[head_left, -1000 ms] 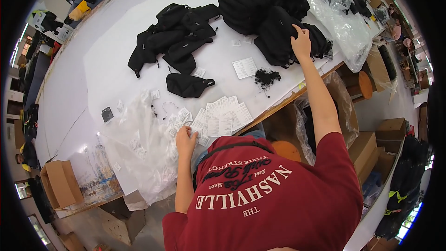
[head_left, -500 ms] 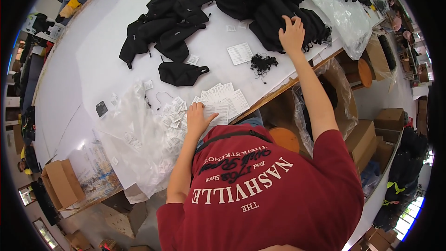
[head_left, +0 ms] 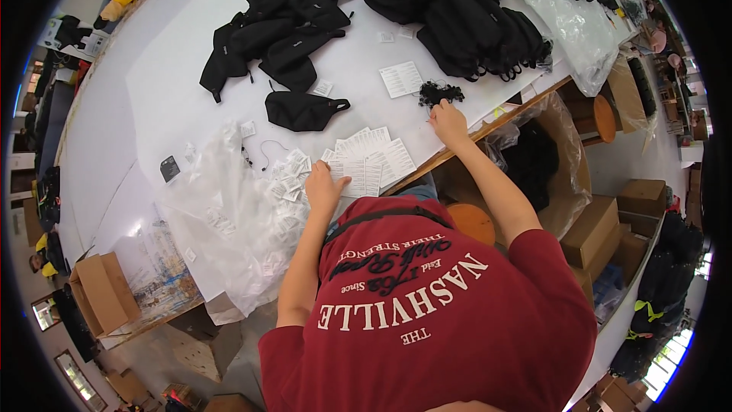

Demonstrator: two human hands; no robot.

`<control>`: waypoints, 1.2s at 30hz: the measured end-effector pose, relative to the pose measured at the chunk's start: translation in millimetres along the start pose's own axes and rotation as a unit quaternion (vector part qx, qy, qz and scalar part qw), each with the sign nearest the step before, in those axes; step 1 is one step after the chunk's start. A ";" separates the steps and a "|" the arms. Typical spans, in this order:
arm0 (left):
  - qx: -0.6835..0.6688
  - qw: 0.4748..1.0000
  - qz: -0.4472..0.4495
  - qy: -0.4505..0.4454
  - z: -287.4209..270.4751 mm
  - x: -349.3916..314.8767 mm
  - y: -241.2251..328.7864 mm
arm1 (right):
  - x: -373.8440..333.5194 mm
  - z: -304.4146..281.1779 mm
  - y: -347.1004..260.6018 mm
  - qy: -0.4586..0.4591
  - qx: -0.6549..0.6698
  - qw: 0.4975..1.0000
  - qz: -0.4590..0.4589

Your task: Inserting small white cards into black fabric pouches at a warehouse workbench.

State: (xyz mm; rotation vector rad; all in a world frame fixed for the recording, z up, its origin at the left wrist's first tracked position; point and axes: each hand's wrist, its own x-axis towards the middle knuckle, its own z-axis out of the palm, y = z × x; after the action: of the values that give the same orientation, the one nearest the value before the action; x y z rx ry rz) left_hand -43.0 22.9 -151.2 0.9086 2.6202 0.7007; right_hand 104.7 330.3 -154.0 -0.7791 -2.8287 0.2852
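Observation:
My right hand (head_left: 448, 123) is at the near edge of a tangled bundle of thin black cords (head_left: 438, 92), its fingers pinched together on the cords. A fan of white printed cards (head_left: 381, 154) lies close to the table's front edge. My left hand (head_left: 324, 185) rests on the left side of these cards, thumb and fingers apart. Just beyond the cards lies a single black zippered pouch (head_left: 305, 111) with a loop at one end. Another white printed card (head_left: 401, 79) lies flat beside the cords.
Several black pouches (head_left: 282, 34) lie spread at the far left; a big heap of them (head_left: 488, 30) is at the far right. Small white packets (head_left: 290, 175) spill beside a clear plastic bag (head_left: 221, 221). More clear plastic (head_left: 576, 23) covers the right side. Cardboard boxes (head_left: 591, 233) stand below right.
My right hand has left the heap of black pouches and come back toward me, down to the black cords. My left hand has stayed on the cards.

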 end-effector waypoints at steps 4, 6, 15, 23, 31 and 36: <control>0.021 0.998 -0.032 0.053 -3.9 -4.8 4.0 | -12.3 -1.8 -3.7 0.021 0.020 0.999 -0.024; 0.000 0.998 -0.036 0.042 -5.1 -1.7 -1.6 | -12.1 0.0 -2.1 0.015 0.026 0.999 -0.024; -0.190 0.978 -0.082 -0.003 -11.2 6.3 -17.9 | 21.7 -42.7 -5.7 0.043 0.138 0.987 0.072; -0.640 0.748 -0.153 -0.088 -75.1 2.8 29.6 | 49.2 -143.4 -8.6 0.263 0.359 0.886 0.130; -0.539 0.831 -0.107 -0.086 -89.4 0.8 44.1 | 59.9 -176.4 -42.8 0.302 0.282 0.906 0.094; -0.647 0.749 -0.118 -0.086 -96.7 -2.5 57.4 | 73.3 -182.6 -48.7 0.232 0.224 0.943 0.085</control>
State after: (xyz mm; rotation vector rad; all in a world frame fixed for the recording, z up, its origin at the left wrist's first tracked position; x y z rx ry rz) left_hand -51.5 26.6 -39.1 0.1474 1.3756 1.8210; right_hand 62.3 351.8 43.0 -0.8479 -2.1463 0.6471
